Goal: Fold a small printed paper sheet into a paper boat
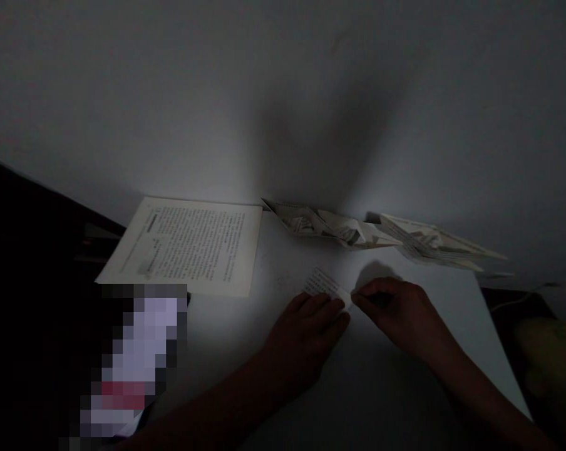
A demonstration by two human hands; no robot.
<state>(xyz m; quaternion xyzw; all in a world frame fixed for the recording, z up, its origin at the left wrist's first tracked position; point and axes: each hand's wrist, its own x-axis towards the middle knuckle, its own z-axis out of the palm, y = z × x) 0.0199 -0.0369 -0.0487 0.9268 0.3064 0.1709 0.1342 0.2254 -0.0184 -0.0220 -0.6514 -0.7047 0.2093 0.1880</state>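
Note:
A small folded piece of printed paper [324, 283] lies on the white tabletop, its near part covered by my fingers. My left hand [306, 338] rests palm down over it, fingers lying flat and pressing it to the table. At the paper's right corner, my right hand [400, 310] pinches the edge between thumb and fingertips. Just beyond my hands, folded paper boats [320, 227] made from printed pages stand in a row along the wall, with another paper boat [433, 244] at the right end.
Printed sheets [198, 244] lie at the back left of the white table [456, 300]. A blurred-out bright screen [133, 357] is at the front left. The wall [170, 125] rises behind the table. Dim light leaves dark areas on both sides; a yellowish object [550, 351] is at right.

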